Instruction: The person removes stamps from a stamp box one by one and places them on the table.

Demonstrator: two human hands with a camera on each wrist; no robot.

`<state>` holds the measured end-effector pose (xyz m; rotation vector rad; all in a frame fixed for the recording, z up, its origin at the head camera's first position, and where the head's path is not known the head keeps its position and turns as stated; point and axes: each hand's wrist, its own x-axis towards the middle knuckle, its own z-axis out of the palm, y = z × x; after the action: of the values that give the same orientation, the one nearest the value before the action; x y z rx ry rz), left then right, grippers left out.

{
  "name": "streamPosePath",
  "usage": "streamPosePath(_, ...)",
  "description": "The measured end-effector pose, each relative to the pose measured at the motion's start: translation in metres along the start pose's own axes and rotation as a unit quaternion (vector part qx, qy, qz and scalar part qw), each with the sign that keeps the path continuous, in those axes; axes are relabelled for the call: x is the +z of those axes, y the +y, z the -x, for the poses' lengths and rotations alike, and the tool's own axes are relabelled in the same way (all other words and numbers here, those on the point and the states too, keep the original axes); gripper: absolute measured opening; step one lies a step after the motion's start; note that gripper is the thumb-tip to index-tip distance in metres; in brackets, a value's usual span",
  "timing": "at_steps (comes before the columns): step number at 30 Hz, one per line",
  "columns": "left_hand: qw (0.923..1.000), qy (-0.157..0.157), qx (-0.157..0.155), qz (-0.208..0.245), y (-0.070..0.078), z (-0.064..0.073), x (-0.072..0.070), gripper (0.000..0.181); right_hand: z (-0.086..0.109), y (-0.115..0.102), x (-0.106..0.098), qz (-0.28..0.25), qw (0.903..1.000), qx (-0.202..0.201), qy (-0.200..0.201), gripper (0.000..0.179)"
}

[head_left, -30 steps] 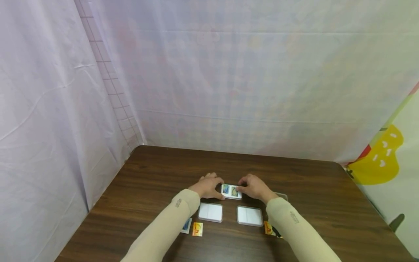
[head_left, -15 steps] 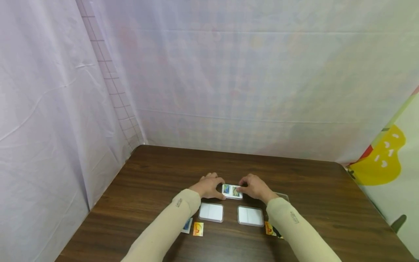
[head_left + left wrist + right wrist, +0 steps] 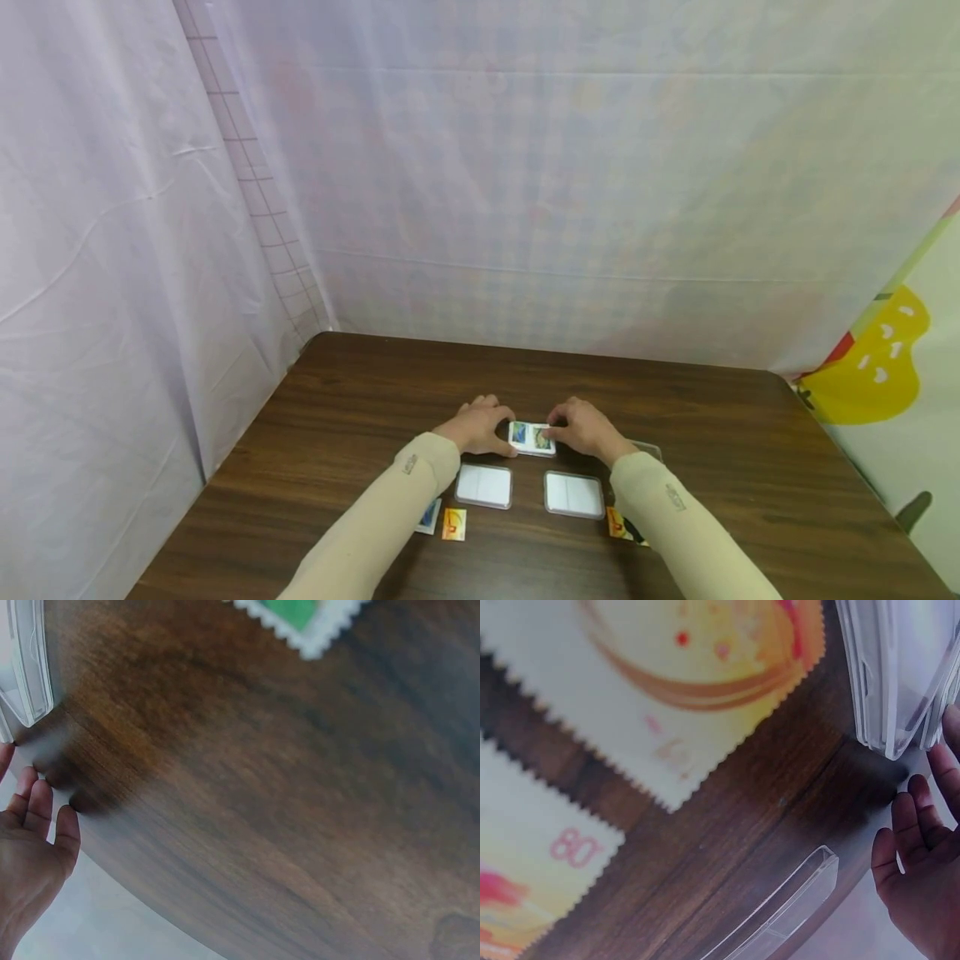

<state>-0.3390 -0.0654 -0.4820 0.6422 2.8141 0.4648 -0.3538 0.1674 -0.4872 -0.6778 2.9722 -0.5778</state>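
Observation:
Between my two hands a clear plastic stamp case point(image 3: 529, 439) lies on the table, with a blue stamp point(image 3: 519, 432) and a green-yellow stamp point(image 3: 541, 441) side by side on its white backing. My left hand point(image 3: 477, 427) holds its left end, thumb at the near corner and forefinger towards the far one. Over the right end, my right hand point(image 3: 587, 429) grips with its thumb on the green-yellow stamp and forefinger near the far edge. In the right wrist view the case point(image 3: 900, 675) shows stacked clear layers, with fingertips right at its edge.
Nearer me lie two cases with blank white inserts, one left point(image 3: 484, 487) and one right point(image 3: 573, 494). Loose stamps include a blue one point(image 3: 428, 517), an orange one point(image 3: 453, 525) and orange-yellow ones point(image 3: 617, 523) partly under my right sleeve. Another clear case point(image 3: 649, 450) shows behind that forearm.
The head view has shifted very slightly. Both hands keep the same place on the case, and the stamps and other cases stay put.

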Motion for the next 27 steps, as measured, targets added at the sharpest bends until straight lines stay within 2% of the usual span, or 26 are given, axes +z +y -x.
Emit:
streamPosePath(15, 1.0000, -0.001, 0.000, -0.007, -0.0003, -0.0001, 0.0000, 0.064, -0.0024, -0.0013, -0.0002, -0.019, 0.9994, -0.013, 0.025, 0.010)
streamPosePath(27, 1.0000, 0.002, 0.008, -0.005, 0.0002, 0.0009, -0.0009, 0.064, -0.0019, -0.0004, 0.0008, -0.060, 0.9972, -0.017, 0.042, 0.006)
